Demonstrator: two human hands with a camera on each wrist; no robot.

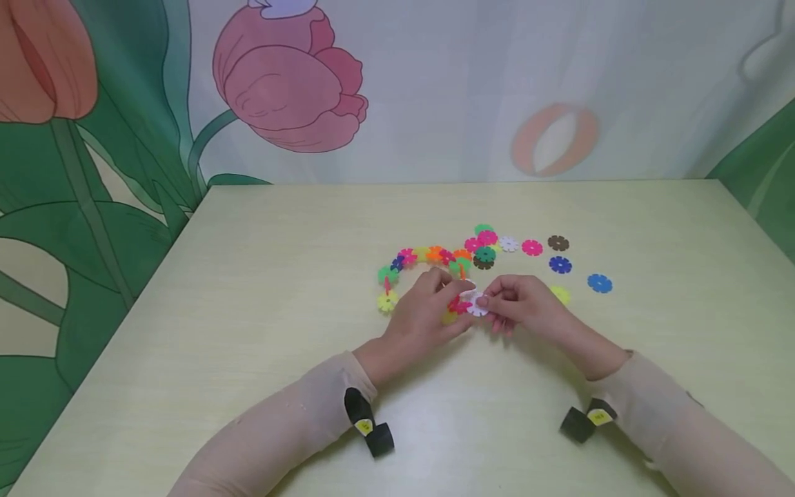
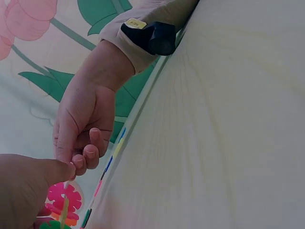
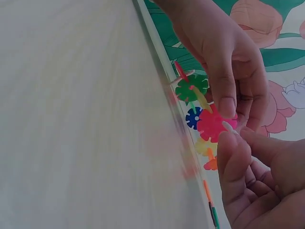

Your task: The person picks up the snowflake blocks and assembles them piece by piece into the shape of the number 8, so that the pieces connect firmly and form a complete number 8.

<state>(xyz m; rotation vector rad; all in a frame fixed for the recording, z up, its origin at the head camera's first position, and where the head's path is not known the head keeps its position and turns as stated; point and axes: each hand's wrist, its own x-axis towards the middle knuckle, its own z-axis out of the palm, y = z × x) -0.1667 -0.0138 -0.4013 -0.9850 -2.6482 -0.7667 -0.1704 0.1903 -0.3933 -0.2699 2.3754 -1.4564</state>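
Note:
A chain of interlocking snowflake discs (image 1: 421, 254) in mixed colours curves over the table from behind my left hand. My left hand (image 1: 425, 307) pinches a pink snowflake disc (image 3: 209, 125) at the chain's near end between thumb and fingers. Between the thumb and fingers of my right hand (image 1: 528, 300) is a white snowflake disc (image 1: 477, 304), seen edge-on in the right wrist view and meeting the pink disc's edge. Both hands are close together just above the table. My left fingers hide part of the chain's near end.
Behind the hands lies a cluster of loose discs, with a teal disc (image 1: 485, 254) among them. Farther right are a brown disc (image 1: 558, 243), a dark blue disc (image 1: 560, 265), a blue disc (image 1: 600, 283) and a yellow disc (image 1: 561, 295) beside my right hand. A flower-printed curtain (image 1: 435, 90) hangs behind the table.

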